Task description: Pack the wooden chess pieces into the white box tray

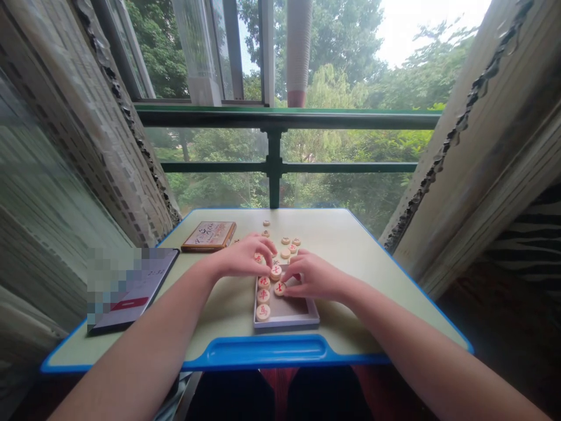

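A shallow grey box (302, 318) lies on the pale green table (359, 280) near its front edge. Several round wooden chess pieces with red characters lie in a column along the box's left side (263, 296). My left hand (245, 257) reaches over the box's far left corner, its fingertips pinched on one piece (276, 272). At the box's far edge my right hand (313, 276) curls down, fingertips touching another piece (279, 288) inside the box. Several loose pieces (287, 244) lie scattered on the table just beyond both hands.
The box's lid (209, 235), brown with printed writing, lies at the back left. A phone (131, 292) rests on the table's left edge. The table has a blue rim with a groove (267, 349) in front. Beyond it are a green railing (274, 166), window and curtains.
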Available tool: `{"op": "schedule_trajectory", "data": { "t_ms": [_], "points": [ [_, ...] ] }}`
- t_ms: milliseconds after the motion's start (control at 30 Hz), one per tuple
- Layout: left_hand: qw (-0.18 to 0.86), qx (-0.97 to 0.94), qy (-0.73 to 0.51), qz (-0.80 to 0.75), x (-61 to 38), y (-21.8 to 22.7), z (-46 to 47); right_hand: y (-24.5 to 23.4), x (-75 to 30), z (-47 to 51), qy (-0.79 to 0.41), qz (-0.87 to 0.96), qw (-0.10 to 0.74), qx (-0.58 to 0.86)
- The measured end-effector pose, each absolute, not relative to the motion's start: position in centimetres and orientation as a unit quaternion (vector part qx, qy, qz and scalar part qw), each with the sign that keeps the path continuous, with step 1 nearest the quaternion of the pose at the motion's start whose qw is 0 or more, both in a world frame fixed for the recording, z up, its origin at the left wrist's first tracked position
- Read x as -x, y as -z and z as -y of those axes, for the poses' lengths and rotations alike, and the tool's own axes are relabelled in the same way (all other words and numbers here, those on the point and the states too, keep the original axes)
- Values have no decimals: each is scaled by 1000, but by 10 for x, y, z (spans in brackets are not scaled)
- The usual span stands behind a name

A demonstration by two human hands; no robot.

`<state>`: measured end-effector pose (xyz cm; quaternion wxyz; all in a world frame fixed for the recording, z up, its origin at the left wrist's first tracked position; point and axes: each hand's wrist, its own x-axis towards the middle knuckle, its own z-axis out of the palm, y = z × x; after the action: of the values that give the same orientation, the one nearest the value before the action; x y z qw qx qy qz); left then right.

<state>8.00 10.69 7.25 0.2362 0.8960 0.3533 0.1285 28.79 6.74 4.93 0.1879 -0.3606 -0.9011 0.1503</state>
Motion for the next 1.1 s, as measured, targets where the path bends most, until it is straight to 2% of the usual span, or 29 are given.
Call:
{"op": "schedule_trajectory", "data": {
  "t_ms": [267,1100],
  "points": [
    [192,-889,-174,-376,-77,-75,-112,-47,-287,-69,-113,907,180,362],
    [183,-879,-215,-384,-75,-78,-112,-40,-286,-73,-101,907,188,363]
  ]
}}
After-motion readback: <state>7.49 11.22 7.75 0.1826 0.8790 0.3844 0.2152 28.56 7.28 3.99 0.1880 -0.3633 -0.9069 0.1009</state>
